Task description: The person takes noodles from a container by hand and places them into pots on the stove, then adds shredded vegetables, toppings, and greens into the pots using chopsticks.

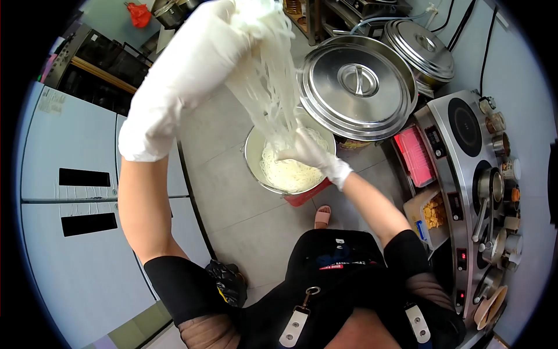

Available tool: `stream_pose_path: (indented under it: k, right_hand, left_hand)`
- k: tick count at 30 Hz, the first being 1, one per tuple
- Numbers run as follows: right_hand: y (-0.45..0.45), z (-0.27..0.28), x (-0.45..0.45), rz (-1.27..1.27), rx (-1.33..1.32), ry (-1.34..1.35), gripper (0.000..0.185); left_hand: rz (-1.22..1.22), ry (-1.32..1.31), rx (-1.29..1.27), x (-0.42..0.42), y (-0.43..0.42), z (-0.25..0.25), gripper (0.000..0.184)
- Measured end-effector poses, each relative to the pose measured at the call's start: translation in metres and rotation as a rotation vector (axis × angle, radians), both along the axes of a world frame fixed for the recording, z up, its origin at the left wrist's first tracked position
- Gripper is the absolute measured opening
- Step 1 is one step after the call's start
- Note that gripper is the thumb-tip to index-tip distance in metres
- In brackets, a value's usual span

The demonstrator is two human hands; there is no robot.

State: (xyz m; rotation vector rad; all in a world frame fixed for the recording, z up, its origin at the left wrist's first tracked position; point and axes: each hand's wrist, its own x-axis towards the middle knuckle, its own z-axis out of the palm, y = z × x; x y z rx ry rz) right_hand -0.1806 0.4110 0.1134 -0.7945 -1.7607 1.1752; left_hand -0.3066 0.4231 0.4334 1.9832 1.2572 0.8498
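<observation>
My left hand (232, 35), in a white glove, is raised high and closed around a bunch of long white noodles (270, 87). The strands hang down from it toward a round metal pot (249, 154). More noodles (288, 171) lie inside this pot. My right hand (314, 152), gloved too, is over the pot's near right side, with thumb and fingers around the lower part of the hanging strands. Some of its fingertips are hidden among the noodles.
A large lidded pot (354, 87) stands beyond the noodle pot, a second lidded pot (418, 46) behind it. On the right runs a cooktop (465, 134) with small pans and jars. Pale blue cabinets (70, 145) line the left. A black bag (226, 282) sits on the floor.
</observation>
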Motion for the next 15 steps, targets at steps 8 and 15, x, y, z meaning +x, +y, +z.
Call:
stream_pose_path:
  k: [8, 15]
  right_hand:
    - [-0.013, -0.003, 0.017, -0.056, -0.465, -0.473, 0.021]
    - [0.01, 0.057, 0.052, -0.008, -0.139, -1.006, 0.022]
  left_hand:
    - [0.083, -0.039, 0.011, -0.037, 0.024, -0.024, 0.025]
    - [-0.032, -0.08, -0.25, -0.055, 0.044, -0.175, 0.02]
